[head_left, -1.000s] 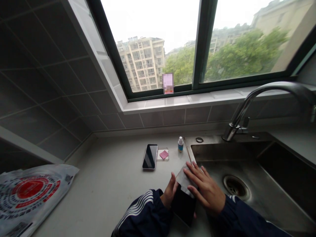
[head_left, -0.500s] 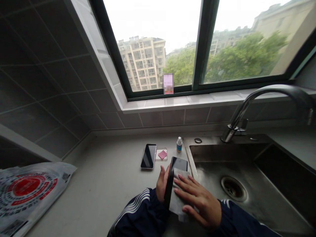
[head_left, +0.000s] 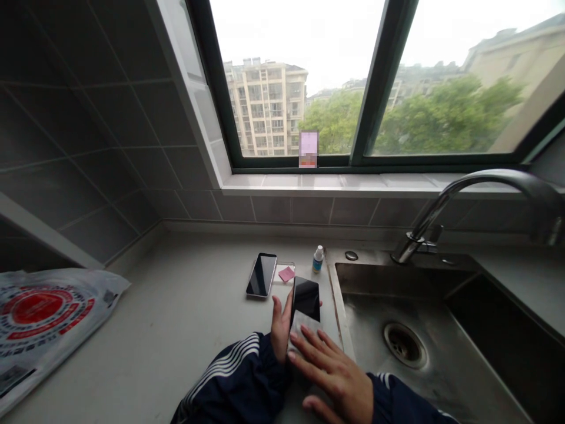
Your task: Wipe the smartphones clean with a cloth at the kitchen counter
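Observation:
My left hand holds a black smartphone from beneath, its thumb standing up along the left edge and a fingertip showing at the right edge. A thin whitish wipe lies over the lower part of the screen. On top of it rests my right hand, open, with its fingers spread and stretched out; the palm hides part of the wipe and the phone's lower end. Beyond the hands, another phone lies on the counter beside a clear case with a small pink square on it.
A small white-capped bottle with a blue label stands by the rim of the steel sink. The faucet arches over the sink. A plastic bag with red print lies at the left on the pale counter.
My right hand and the wipe have slid down the phone toward me, so more dark screen shows. The whole view has turned slightly.

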A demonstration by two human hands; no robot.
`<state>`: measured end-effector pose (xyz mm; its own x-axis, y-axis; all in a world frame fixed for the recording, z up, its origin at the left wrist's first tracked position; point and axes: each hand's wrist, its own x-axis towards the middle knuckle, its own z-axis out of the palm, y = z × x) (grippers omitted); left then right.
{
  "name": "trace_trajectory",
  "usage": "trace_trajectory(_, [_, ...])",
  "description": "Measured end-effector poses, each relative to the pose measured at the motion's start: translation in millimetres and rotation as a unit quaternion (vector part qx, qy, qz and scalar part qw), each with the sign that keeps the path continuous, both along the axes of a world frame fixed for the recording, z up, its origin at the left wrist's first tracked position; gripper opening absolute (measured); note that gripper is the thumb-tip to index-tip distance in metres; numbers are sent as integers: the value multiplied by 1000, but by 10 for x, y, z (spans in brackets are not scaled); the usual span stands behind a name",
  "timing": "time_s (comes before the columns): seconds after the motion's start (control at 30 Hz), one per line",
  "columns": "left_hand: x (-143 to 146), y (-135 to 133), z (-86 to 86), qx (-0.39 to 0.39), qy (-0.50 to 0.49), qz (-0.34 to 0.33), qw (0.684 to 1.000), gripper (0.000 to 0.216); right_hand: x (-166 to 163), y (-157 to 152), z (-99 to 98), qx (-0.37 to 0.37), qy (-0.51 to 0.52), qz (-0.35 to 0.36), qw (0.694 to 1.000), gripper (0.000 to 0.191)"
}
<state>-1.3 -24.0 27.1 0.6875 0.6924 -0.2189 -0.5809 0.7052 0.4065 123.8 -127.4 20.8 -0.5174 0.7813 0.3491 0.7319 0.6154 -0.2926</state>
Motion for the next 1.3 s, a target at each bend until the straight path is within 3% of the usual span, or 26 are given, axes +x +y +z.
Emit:
trace_trajectory(0.17, [14, -72, 97, -49, 9, 8, 999, 93, -19, 8, -8, 12, -8, -4, 1000, 55])
trace_trajectory(0.3, [13, -91, 59, -50, -17, 12, 999, 87, -20, 21, 8, 13, -16, -26, 999, 52])
trace_trajectory(0.5, [96, -193, -43, 23, -68, 15, 997, 81, 65, 71, -41, 21, -6, -78, 997, 53])
trace_trajectory(0.73, [129, -242, -112, 136, -61, 0, 989, 61, 258, 192, -112, 29, 1, -143, 989, 58])
trace_trajectory(0.9, [112, -208, -177, 186, -61, -4, 981, 53, 318, 242, -104, 43, 42, -142, 988, 56])
trace_trajectory(1.13, [55, -198, -56, 187, -5, 28, 982, 41, 342, 256, -145, 42, 80, -122, 988, 52])
trace_trajectory(1.3, [59, -188, 34, 128, 8, 69, 989, 37, 344, 257, -164, 41, 68, -107, 991, 49])
